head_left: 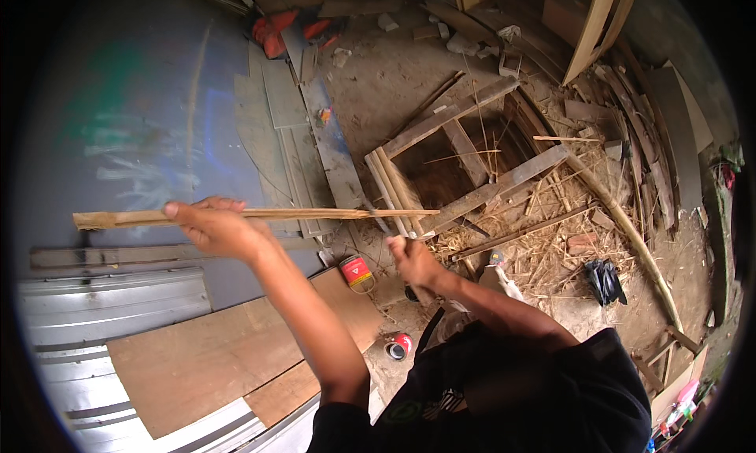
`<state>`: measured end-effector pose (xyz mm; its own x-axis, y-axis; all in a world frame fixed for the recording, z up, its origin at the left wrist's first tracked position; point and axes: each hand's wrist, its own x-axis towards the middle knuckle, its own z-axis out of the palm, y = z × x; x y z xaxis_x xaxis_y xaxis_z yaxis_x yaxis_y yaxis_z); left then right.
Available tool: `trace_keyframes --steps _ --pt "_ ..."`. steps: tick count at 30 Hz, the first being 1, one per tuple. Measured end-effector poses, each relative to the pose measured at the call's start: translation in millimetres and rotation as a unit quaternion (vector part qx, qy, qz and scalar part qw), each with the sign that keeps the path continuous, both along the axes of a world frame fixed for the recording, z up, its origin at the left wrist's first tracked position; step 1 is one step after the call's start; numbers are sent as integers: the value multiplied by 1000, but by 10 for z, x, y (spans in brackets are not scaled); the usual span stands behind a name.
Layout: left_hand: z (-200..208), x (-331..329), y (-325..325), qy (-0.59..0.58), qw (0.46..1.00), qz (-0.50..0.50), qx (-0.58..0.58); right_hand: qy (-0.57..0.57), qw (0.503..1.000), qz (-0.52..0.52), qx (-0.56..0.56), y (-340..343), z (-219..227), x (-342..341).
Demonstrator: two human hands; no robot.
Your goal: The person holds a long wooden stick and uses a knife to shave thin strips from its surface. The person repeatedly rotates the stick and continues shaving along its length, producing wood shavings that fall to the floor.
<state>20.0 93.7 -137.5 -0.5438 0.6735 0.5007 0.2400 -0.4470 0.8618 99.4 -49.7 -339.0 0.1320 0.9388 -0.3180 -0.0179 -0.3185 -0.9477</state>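
Over the littered dirt floor (366,87), the left grip (218,226) clasps the wooden strip (307,213), best braced against wobble, its far end near the right grip (417,265), whose hold I cannot tell.

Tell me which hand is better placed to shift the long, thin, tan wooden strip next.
Left, probably: the left hand holds the tan wooden strip, while the right hand shows below the strip's right end.

Over the remote feed I record a brown dirt floor (370,98) littered with wood strips (543,220), a paint-marked grey panel (157,130) leftward, ribbed metal sheets (118,299), and diffuse lighting.
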Motion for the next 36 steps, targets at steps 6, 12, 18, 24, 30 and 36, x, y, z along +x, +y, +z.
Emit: trace_keyframes --steps 6,12,18,24,30,36 --pt "-49 -124 85 -17 1000 9 -8 -13 990 34 137 -114 -507 -197" --pt "-25 -96 115 -23 999 26 14 3 1000 -8 -13 -289 -1509 -64" --pt "-59 54 291 -12 999 22 26 -1 998 34 -50 -512 -2120 -7" --pt "-67 -66 398 19 999 37 33 1 972 -36 -234 -505 -2868 117" --pt "-191 -400 588 38 997 68 4 -65 985 -17 -161 -690 -3419 14" --pt "-132 -651 633 -2 999 28 -45 -35 935 96 -338 -664 -3496 451"
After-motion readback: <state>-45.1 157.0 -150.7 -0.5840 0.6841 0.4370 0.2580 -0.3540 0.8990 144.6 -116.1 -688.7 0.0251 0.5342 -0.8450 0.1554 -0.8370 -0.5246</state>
